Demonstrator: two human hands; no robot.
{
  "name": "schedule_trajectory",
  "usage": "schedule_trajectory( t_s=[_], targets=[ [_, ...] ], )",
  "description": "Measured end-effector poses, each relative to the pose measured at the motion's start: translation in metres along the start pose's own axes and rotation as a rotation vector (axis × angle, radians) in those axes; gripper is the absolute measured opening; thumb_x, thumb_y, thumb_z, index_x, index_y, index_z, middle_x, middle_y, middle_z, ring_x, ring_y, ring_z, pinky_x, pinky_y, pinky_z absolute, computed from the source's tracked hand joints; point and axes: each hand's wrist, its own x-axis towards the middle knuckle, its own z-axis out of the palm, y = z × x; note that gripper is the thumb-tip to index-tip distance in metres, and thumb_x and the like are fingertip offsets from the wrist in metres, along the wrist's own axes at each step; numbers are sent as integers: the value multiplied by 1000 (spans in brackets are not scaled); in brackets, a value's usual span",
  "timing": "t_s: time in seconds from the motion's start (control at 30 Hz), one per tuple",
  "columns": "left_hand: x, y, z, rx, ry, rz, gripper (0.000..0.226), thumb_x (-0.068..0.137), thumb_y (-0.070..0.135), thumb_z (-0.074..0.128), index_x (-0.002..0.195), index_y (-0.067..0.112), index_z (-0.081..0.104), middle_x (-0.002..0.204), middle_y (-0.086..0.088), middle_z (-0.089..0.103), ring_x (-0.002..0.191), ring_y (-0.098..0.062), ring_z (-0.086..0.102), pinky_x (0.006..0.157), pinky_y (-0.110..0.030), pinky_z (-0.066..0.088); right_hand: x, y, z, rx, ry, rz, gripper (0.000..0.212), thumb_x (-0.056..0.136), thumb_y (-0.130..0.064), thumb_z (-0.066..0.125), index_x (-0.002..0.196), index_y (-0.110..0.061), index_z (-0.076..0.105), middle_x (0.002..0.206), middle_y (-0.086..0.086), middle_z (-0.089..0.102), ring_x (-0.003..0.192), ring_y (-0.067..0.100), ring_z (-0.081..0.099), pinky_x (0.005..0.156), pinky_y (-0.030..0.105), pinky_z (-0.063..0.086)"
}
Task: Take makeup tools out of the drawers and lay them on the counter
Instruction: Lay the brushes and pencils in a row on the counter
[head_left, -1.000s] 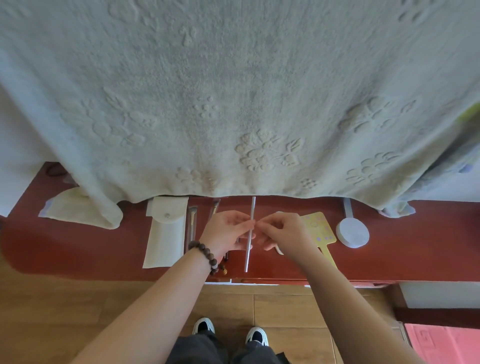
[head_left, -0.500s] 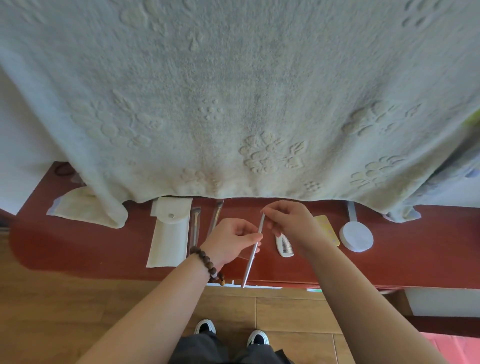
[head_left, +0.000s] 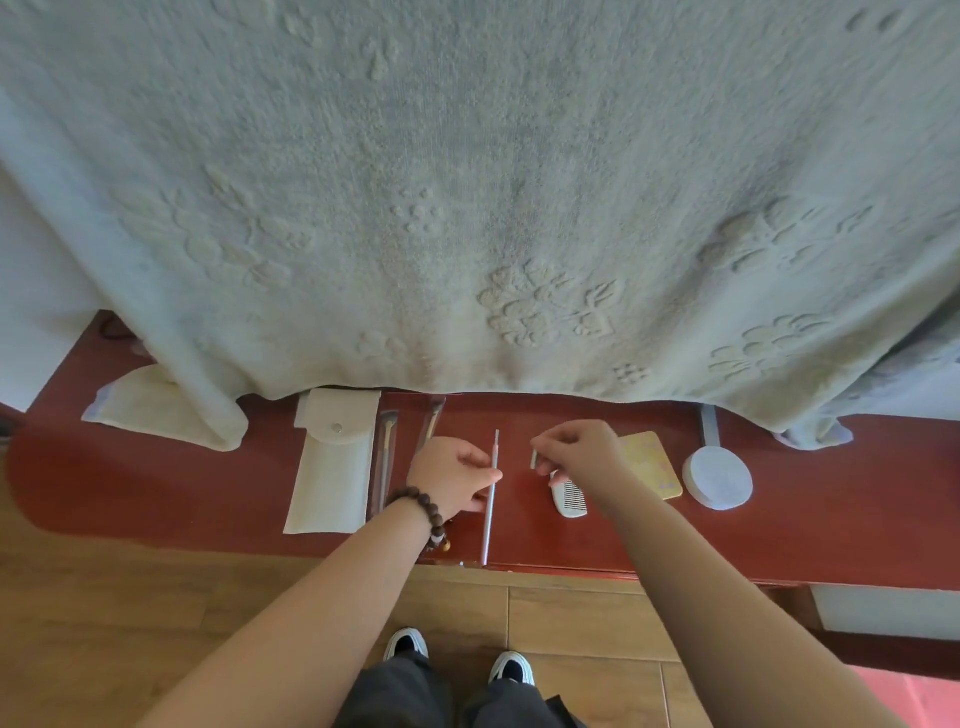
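Note:
My left hand (head_left: 453, 478) pinches a long thin silver tool (head_left: 490, 499) near its middle, and the tool lies along the red counter (head_left: 156, 499) with its tip pointing away from me. My right hand (head_left: 582, 451) pinches a small silver cap (head_left: 534, 459) a little to the right of the tool's tip, apart from it. Laid out on the counter are a cream snap pouch (head_left: 335, 462), two wrapped brushes (head_left: 387, 457) (head_left: 430, 423), a white comb (head_left: 569, 499), a yellow card (head_left: 652, 462) and a round white hand mirror (head_left: 717, 475).
A large cream embossed towel (head_left: 467, 208) hangs over the back of the counter and hides what is behind it. A folded cream cloth (head_left: 150, 405) lies at the left. The counter's front edge (head_left: 571, 569) runs above the wooden floor and my shoes (head_left: 511, 667).
My right hand has pulled the cap off the silver tool and moved right. My left hand has laid the tool straighter along the counter.

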Motion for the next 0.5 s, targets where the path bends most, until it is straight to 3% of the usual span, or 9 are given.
schedule_trajectory(
  t_s=[0.1, 0.2, 0.27, 0.4, 0.5],
  targets=[
    [17, -3, 14, 176, 56, 16, 6, 81, 10, 73, 84, 6, 70, 79, -8, 69, 68, -16, 70, 59, -31, 61, 11, 13, 11, -95, -2, 70, 13, 85, -13, 68, 78, -2, 69, 60, 8, 66, 53, 21, 64, 56, 31, 57],
    [28, -9, 26, 381, 163, 41, 12, 81, 20, 74, 78, 10, 69, 75, -5, 70, 64, -18, 70, 64, -36, 61, 23, 21, 18, -200, -10, 144, 13, 84, -16, 68, 78, -5, 66, 56, 4, 64, 50, 19, 63, 57, 33, 56],
    [32, -10, 32, 514, 204, 64, 20, 81, 26, 73, 71, 11, 66, 69, -1, 67, 67, -18, 69, 67, -32, 58, 29, 24, 22, -246, -7, 175, 14, 83, -17, 68, 75, -8, 62, 55, 5, 64, 51, 22, 64, 60, 38, 57],
    [34, -10, 38, 646, 217, 84, 34, 84, 28, 70, 59, 14, 53, 62, 1, 56, 67, -18, 61, 64, -28, 50, 33, 27, 29, -373, 51, 164, 18, 82, -21, 68, 70, -12, 60, 66, 9, 70, 47, 15, 57, 52, 28, 49],
    [36, -10, 41, 710, 201, 84, 37, 86, 29, 68, 58, 13, 49, 65, -2, 58, 72, -22, 64, 69, -32, 53, 35, 28, 35, -453, 98, 162, 17, 78, -26, 69, 70, -13, 62, 73, 9, 72, 66, 22, 66, 61, 31, 53]
  ],
)
